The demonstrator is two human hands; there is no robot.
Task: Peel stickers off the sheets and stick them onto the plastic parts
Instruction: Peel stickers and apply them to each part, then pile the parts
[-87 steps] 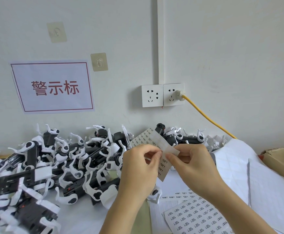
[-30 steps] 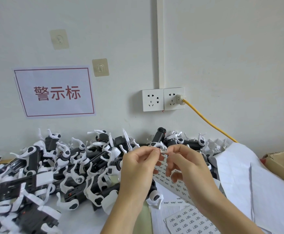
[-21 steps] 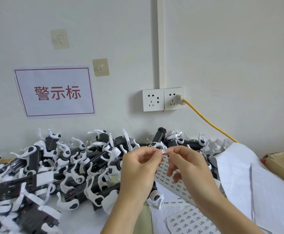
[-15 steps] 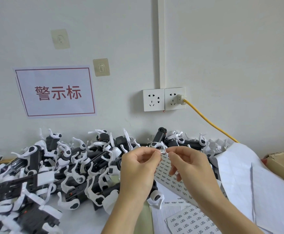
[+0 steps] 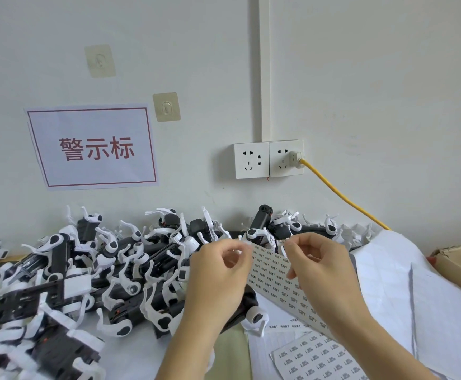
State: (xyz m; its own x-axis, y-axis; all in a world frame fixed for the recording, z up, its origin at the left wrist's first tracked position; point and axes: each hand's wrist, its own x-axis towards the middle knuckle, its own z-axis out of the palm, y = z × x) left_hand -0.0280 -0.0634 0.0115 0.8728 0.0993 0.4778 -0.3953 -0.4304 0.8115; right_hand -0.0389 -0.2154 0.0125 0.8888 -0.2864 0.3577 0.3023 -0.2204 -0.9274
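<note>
My left hand (image 5: pixel 218 272) pinches the top left corner of a sticker sheet (image 5: pixel 274 278) that hangs slanting between my hands. A small peeled sticker (image 5: pixel 283 240) sits pinched in the thumb and forefinger of my right hand (image 5: pixel 320 267), just off the sheet's top edge. A big pile of black and white plastic parts (image 5: pixel 100 270) covers the table to the left and behind my hands. Another sticker sheet (image 5: pixel 317 357) lies flat at the bottom right.
White backing sheets with no stickers (image 5: pixel 405 283) are stacked on the right. A cardboard box (image 5: pixel 459 259) stands at the far right edge. On the wall are a double socket (image 5: pixel 267 159) with a yellow cable (image 5: pixel 342 196), and a paper sign (image 5: pixel 92 148).
My hands, which met at the sheet's top edge, have drawn apart. The right hand has pulled a small sticker away to the right while the left keeps the sheet.
</note>
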